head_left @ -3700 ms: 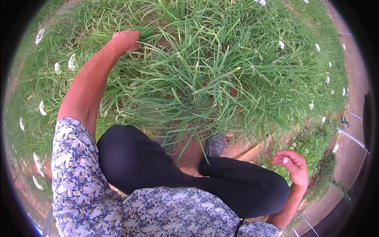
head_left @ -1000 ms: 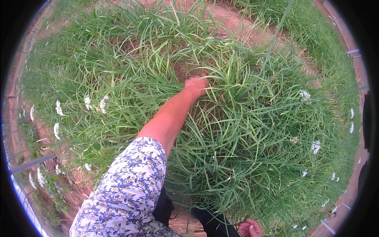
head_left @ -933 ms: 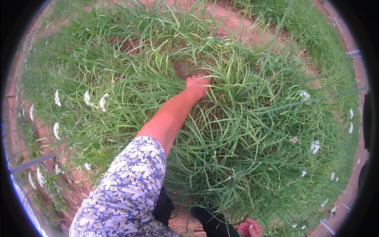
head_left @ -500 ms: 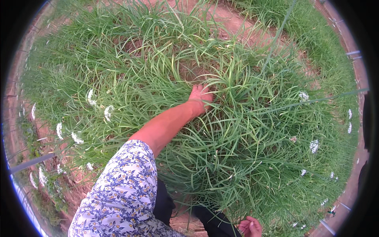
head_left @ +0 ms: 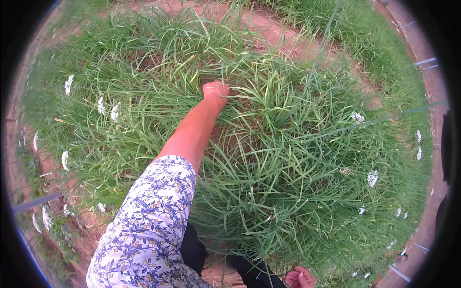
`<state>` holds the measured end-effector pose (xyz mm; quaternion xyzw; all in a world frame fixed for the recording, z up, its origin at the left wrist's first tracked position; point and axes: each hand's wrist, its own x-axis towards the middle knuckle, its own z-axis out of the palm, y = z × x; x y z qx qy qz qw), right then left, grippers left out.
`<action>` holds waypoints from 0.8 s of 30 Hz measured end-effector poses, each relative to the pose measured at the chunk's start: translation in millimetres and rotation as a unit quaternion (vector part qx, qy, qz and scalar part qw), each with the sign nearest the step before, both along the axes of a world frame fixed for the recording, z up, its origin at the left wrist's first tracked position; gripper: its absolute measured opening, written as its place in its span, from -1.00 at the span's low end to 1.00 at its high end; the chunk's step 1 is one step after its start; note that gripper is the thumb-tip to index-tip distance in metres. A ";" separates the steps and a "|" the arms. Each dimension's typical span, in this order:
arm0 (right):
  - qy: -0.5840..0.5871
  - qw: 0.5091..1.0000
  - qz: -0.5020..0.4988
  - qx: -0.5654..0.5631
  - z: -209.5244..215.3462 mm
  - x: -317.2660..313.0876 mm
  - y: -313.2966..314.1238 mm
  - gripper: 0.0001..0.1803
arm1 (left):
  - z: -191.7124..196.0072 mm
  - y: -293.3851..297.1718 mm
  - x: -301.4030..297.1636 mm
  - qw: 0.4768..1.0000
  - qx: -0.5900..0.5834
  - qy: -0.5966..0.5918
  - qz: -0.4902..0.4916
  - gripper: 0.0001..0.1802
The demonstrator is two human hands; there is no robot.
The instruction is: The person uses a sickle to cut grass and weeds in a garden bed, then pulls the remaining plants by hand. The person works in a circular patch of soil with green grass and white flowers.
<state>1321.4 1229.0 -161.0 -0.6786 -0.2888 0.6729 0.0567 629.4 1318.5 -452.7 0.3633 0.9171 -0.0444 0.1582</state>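
My left hand point(head_left: 216, 90) reaches down into a dense stand of long, narrow green leaves that look like garlic chives point(head_left: 269, 103). It looks closed, its fingers curled down and mostly hidden, so what they grip cannot be made out. Leaves on its left lie bent over beside it. Low in the picture, my right hand point(head_left: 300, 277) rests near my dark-trousered leg at the edge of the plants. Its fingers are loosely bent and apart, with nothing visible in them.
White flower heads point(head_left: 372, 178) stand among the leaves on both sides. Reddish bare soil point(head_left: 283, 34) runs along the far side, with more green rows point(head_left: 370, 36) beyond. Long thin stalks point(head_left: 331, 29) cross close to the view at right.
My left hand has moved left and farther away through the leaves, and its spread fingers have curled in. The view has shifted slightly; my right hand stays low by the leg.
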 end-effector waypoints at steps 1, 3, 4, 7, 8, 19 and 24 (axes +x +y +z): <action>-0.003 1.000 -0.003 0.000 -2.2 6.0 -1.4 -0.53 | 0.9 3.4 2.6 1.000 -0.027 -0.008 -0.004 -0.68; -0.001 1.000 0.000 -0.006 -10.4 13.5 -0.7 -0.53 | 1.2 -3.2 -1.6 0.996 -0.087 -0.017 -0.002 -0.68; -0.004 1.000 0.003 -0.006 -11.6 17.2 -0.7 -0.54 | -14.6 -5.8 -3.7 0.998 -0.055 0.023 0.023 -0.69; -0.008 1.000 0.004 -0.008 -6.8 11.6 1.2 -0.54 | -20.9 -12.0 -8.7 1.000 -0.009 -0.003 -0.021 -0.69; -0.003 1.000 0.003 -0.010 -6.5 10.3 2.1 -0.54 | -14.6 -13.2 -4.4 0.999 -0.022 0.008 -0.031 -0.69; -0.003 0.999 -0.005 -0.035 1.7 -6.8 13.6 -0.55 | -25.5 19.7 11.9 0.942 0.118 0.081 -0.302 -0.72; -0.020 1.000 -0.004 -0.022 -1.6 1.8 10.7 -0.53 | -11.8 45.8 23.0 0.939 -0.008 0.146 -0.312 -0.70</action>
